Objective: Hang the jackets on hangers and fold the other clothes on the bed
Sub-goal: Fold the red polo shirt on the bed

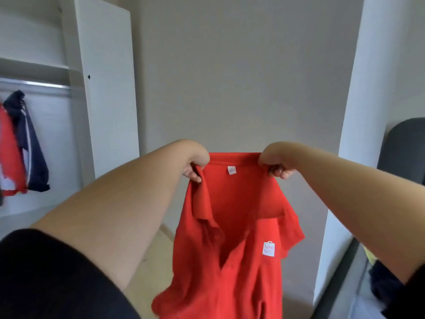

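In front of a plain grey wall (241, 72), a red polo shirt (232, 229) hangs in the air, left hand (196, 167) and right hand (274, 166) apart, each gripping one end of its collar (234, 158). At left, jackets (27, 146) hang from the rail (34, 85) of a white wardrobe (108, 93)

Readable markings on the red polo shirt (232, 238).
A white chest patch (268, 249) reads "MIN SOU", the last letter uncertain; the small white neck label (231, 170) carries print too small to read.

black short sleeves (53, 277), bare forearms (119, 215)
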### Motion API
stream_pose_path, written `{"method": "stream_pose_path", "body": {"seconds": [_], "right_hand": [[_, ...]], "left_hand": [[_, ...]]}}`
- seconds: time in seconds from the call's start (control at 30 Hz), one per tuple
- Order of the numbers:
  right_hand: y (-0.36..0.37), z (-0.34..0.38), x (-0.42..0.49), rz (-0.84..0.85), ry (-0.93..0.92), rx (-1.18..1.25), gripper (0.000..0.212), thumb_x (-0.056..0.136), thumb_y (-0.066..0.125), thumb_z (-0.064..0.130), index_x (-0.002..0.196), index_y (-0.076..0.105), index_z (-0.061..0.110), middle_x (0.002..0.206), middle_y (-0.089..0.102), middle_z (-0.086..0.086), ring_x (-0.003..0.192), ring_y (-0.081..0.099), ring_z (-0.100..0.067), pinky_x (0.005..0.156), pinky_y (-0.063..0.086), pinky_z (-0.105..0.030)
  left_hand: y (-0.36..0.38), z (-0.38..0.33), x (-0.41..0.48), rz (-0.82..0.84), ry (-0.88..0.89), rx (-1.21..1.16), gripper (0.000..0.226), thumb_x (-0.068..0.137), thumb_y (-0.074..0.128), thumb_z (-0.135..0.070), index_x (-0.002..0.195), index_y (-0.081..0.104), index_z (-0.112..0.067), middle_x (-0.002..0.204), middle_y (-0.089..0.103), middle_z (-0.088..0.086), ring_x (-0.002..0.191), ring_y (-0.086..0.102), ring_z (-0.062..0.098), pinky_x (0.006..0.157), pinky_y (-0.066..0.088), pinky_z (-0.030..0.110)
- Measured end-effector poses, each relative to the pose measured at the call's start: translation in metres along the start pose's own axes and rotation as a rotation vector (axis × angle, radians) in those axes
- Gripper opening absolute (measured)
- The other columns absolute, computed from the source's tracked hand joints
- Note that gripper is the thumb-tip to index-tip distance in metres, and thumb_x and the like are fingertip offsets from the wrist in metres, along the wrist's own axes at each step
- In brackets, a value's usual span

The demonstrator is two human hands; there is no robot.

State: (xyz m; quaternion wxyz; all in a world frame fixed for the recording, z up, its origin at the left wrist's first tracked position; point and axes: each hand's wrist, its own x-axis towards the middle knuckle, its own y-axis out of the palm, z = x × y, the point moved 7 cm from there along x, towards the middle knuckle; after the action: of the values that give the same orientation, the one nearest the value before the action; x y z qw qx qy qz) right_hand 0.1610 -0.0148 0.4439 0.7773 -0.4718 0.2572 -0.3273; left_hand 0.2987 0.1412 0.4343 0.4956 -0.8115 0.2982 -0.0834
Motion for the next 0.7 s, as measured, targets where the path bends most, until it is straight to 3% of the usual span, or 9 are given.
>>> {"method": "stream_pose_path", "body": {"seconds": [0.1, 0.23, 0.33, 0.4, 0.5, 0.57, 0.63, 0.7], "right_hand": [[0.007, -0.005, 0.001, 0.029, -0.005, 0.219, 0.024, 0.090, 0.032, 0.004, 0.068, 0.042, 0.007, 0.031, 0.045, -0.004, 0.020, 0.035, -0.012, 0.034, 0.032, -0.008], [0.027, 0.004, 0.004, 0.057, -0.033, 0.552, 0.019, 0.096, 0.035, 0.007, 0.080, 0.044, 0.001, 0.036, 0.054, -0.009, 0.027, 0.053, -0.015, 0.030, 0.046, -0.023], [0.039, 0.012, 0.006, 0.125, -0.079, 0.767, 0.010, 0.096, 0.045, 0.009, 0.102, 0.047, 0.001, 0.063, 0.064, -0.017, 0.039, 0.063, -0.019, 0.054, 0.056, -0.035], [0.040, 0.013, 0.008, 0.166, -0.130, 0.833, 0.020, 0.093, 0.057, 0.012, 0.109, 0.050, 0.003, 0.081, 0.062, -0.018, 0.054, 0.067, -0.021, 0.068, 0.054, -0.036], [0.043, 0.012, 0.008, 0.284, -0.206, 0.794, 0.019, 0.088, 0.065, 0.010, 0.105, 0.060, 0.004, 0.092, 0.065, -0.013, 0.085, 0.066, -0.023, 0.084, 0.050, -0.038], [0.044, 0.004, 0.010, 0.274, -0.228, 0.730, 0.014, 0.085, 0.064, 0.000, 0.099, 0.063, -0.001, 0.080, 0.071, -0.007, 0.081, 0.067, -0.017, 0.086, 0.052, -0.034], [0.041, -0.003, 0.014, 0.141, -0.255, 0.618, 0.016, 0.082, 0.068, -0.004, 0.097, 0.063, -0.006, 0.073, 0.072, -0.012, 0.062, 0.068, -0.012, 0.071, 0.057, -0.026], [0.033, -0.004, 0.014, -0.083, -0.307, 0.271, 0.011, 0.080, 0.073, 0.006, 0.080, 0.064, 0.001, 0.065, 0.069, -0.010, 0.050, 0.064, -0.013, 0.057, 0.052, -0.022]], "left_hand": [[0.002, 0.015, 0.001, 0.052, -0.026, -0.191, 0.022, 0.094, 0.037, -0.005, 0.076, 0.050, -0.004, 0.061, 0.058, 0.006, 0.030, 0.052, 0.009, 0.031, 0.038, 0.013], [0.005, 0.024, 0.005, 0.036, -0.042, -0.497, 0.024, 0.095, 0.035, -0.003, 0.078, 0.051, -0.001, 0.045, 0.060, 0.007, 0.030, 0.055, 0.010, 0.031, 0.041, 0.014], [0.008, 0.026, 0.008, 0.005, -0.017, -0.751, 0.020, 0.095, 0.037, 0.002, 0.082, 0.052, 0.005, 0.048, 0.062, 0.013, 0.034, 0.059, 0.017, 0.041, 0.052, 0.019], [0.007, 0.029, 0.011, 0.013, 0.024, -0.890, 0.012, 0.094, 0.042, 0.005, 0.093, 0.054, 0.005, 0.070, 0.067, 0.019, 0.051, 0.066, 0.022, 0.060, 0.057, 0.024], [0.009, 0.036, 0.014, 0.122, 0.075, -1.010, 0.015, 0.090, 0.050, 0.011, 0.102, 0.057, 0.004, 0.118, 0.061, 0.026, 0.096, 0.065, 0.030, 0.082, 0.054, 0.029], [0.012, 0.040, 0.015, 0.166, 0.111, -0.979, 0.028, 0.088, 0.046, 0.019, 0.114, 0.051, 0.011, 0.133, 0.053, 0.022, 0.113, 0.059, 0.030, 0.084, 0.052, 0.026], [0.013, 0.044, 0.020, 0.098, 0.191, -0.831, 0.048, 0.083, 0.051, 0.023, 0.129, 0.044, 0.011, 0.131, 0.055, 0.021, 0.111, 0.061, 0.025, 0.076, 0.053, 0.018], [0.011, 0.044, 0.022, -0.070, 0.239, -0.570, 0.035, 0.079, 0.067, 0.013, 0.112, 0.059, 0.007, 0.114, 0.066, 0.023, 0.081, 0.068, 0.016, 0.064, 0.055, 0.016]]}}
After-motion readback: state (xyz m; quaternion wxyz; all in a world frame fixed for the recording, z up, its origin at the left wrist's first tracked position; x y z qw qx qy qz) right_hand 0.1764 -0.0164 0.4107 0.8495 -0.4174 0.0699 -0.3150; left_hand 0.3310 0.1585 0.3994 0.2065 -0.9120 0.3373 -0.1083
